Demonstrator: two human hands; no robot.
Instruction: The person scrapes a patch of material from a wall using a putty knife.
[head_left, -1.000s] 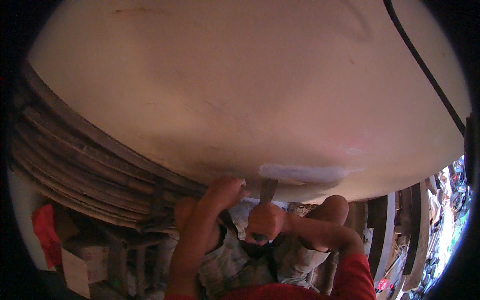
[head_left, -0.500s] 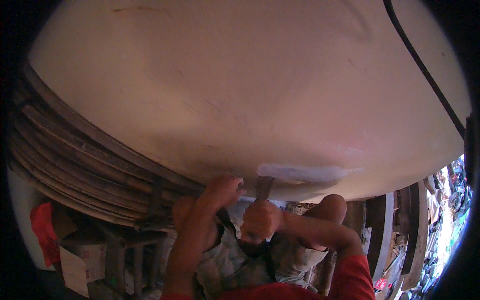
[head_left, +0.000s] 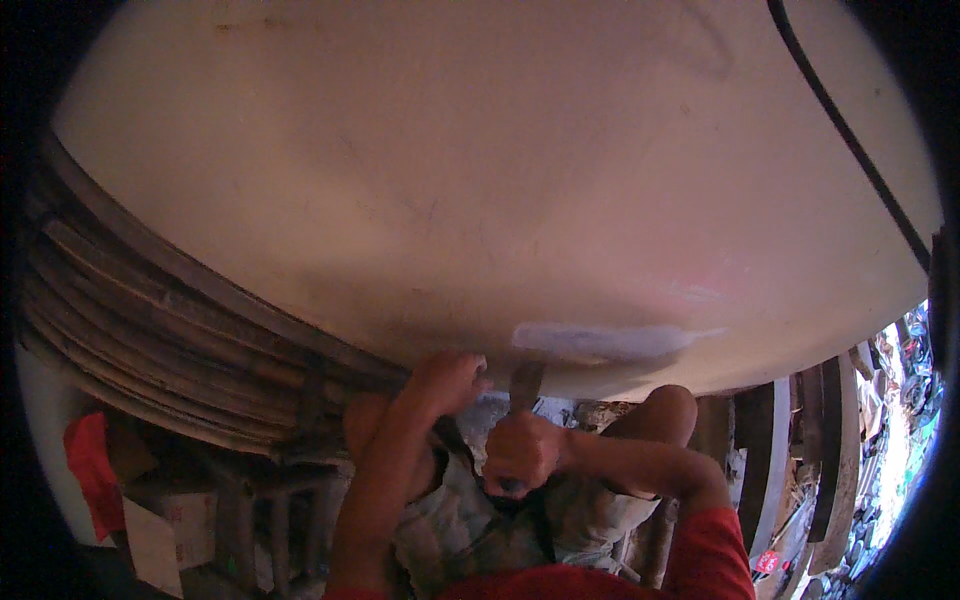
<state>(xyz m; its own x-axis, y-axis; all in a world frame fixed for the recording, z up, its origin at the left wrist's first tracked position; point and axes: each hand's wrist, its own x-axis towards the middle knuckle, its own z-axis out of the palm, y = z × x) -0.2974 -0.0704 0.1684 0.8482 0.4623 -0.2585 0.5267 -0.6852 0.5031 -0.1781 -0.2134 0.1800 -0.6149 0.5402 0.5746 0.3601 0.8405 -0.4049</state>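
Note:
A broad, curved cream panel (head_left: pixel 480 180) fills the upper view. Low on it lies an elongated smear of whitish filler (head_left: pixel 610 341). My right hand (head_left: pixel 522 448) is wrapped round the handle of a putty knife (head_left: pixel 526 382), whose flat blade points up just below the smear's left end. Whether the blade touches the panel, I cannot tell. To the left, my left hand (head_left: pixel 448 382) is held by the panel's lower edge with its fingers curled in. Whatever those fingers hold, if anything, is hidden.
Stacked long curved strips (head_left: pixel 170 310) run along the left. Below them stand a cardboard box (head_left: pixel 165 540) and a red cloth-like item (head_left: pixel 93 470). Wooden planks (head_left: pixel 765 465) rise at right, beside a bright heap of scattered items (head_left: pixel 890 450). My knees flank my hands.
The putty knife's blade has dropped slightly from the filler's left end and tilted a little. My left hand has hardly moved.

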